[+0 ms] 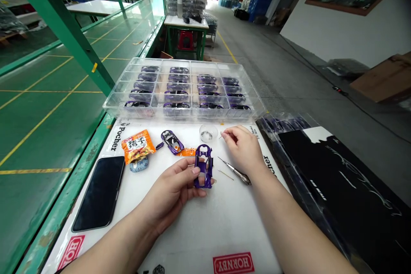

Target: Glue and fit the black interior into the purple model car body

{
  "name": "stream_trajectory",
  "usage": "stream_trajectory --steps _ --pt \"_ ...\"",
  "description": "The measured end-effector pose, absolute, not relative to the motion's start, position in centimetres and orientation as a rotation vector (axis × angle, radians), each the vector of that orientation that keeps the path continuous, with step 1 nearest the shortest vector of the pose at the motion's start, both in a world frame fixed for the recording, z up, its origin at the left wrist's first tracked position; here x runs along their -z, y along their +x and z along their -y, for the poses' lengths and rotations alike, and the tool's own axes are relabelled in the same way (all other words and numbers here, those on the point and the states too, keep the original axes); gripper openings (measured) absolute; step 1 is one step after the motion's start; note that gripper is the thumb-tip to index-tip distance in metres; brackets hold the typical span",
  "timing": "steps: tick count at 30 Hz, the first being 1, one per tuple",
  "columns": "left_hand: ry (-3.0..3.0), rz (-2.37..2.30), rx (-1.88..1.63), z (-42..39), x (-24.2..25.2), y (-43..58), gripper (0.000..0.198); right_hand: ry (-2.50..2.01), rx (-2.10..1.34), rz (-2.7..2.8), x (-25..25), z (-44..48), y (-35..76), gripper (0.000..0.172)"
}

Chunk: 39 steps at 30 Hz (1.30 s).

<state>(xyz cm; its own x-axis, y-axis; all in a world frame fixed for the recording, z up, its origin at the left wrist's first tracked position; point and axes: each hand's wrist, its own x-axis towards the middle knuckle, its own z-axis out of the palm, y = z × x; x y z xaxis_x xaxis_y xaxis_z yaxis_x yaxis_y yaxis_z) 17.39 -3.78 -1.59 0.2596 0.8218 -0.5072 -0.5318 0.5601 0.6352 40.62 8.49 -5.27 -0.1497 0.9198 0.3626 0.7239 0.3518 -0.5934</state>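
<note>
Your left hand (170,195) is closed on a purple model car body (203,166), gripping it along one side and holding it up over the white Hornby mat (224,227). Your right hand (244,150) is pinched shut, thumb against fingers, near the mat's far edge; whether it holds a fine sliver or nothing, you cannot tell from this view. The step in hand centres on this one shell, and its thin frame calls for a light, steady grip.

Just beyond the mat's far edge sits a clear compartmented tray (112,102), with purple car bodies lying in rows across its compartments. On the mat, a small clear plastic cup (208,132) holds something pale, too small to identify. Left of the cup lies a second purple car body (172,142) with a silver interior, a small purple part (159,146) just beside it. A slim metal hand tool (236,172) and a thin pale stick (225,174) lie on the mat near your right hand. Toward the mat's left edge are an orange snack packet (138,146) and a black smartphone (98,193).
</note>
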Motion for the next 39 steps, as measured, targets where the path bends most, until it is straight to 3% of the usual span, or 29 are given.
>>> stream_trajectory --steps 11,15,20,27,31,39 --pt "0.430 -0.638 -1.082 4.1 0.7 17.1 0.036 -1.301 -0.368 1.786 1.7 -4.8 40.2 0.019" --pt "0.453 -0.572 -1.093 4.3 0.5 17.1 0.035 -1.088 -0.676 1.702 0.2 -1.7 39.5 0.013" --pt "0.466 -0.549 -1.069 4.5 0.4 17.1 0.038 -0.941 -1.065 1.584 0.4 -1.0 38.5 0.021" --pt "0.473 -0.567 -1.064 4.4 0.4 17.1 0.042 -0.958 -1.205 1.466 0.6 -1.2 38.3 0.024" --pt "0.620 -0.724 -1.125 4.5 1.0 17.2 0.043 -0.961 -1.222 1.452 0.8 -1.2 38.3 0.026" --pt "1.487 -1.296 -1.322 5.6 0.7 17.0 0.036 -0.952 -1.167 1.556 0.5 -1.3 38.5 0.035"
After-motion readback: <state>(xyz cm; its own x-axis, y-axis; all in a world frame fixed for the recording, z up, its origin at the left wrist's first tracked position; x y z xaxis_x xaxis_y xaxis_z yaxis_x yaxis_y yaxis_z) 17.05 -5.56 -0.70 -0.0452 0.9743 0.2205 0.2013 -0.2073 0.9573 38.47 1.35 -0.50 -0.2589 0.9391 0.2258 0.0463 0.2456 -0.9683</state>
